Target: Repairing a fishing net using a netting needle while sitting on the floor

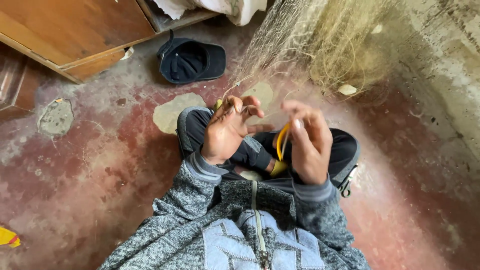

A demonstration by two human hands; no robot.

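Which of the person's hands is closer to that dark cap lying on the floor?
The left hand. It is raised just below and right of the dark cap, apart from it. The right hand, holding a yellow tool, is farther right.

The fishing net (320,45) looks like fine, pale, translucent thread, soft and tangled, piled just beyond the person's knees. The netting needle (281,142) in the right hand (311,145) is smooth, glossy yellow plastic. Left of the net, the cap (192,61) is dark matt cloth. The floor (90,170) under the net is rough, worn red-painted concrete with bare grey patches. The cabinet (70,30) far left of the net is brown wood with a dull sheen. The jacket (240,230) is nubby grey knit.
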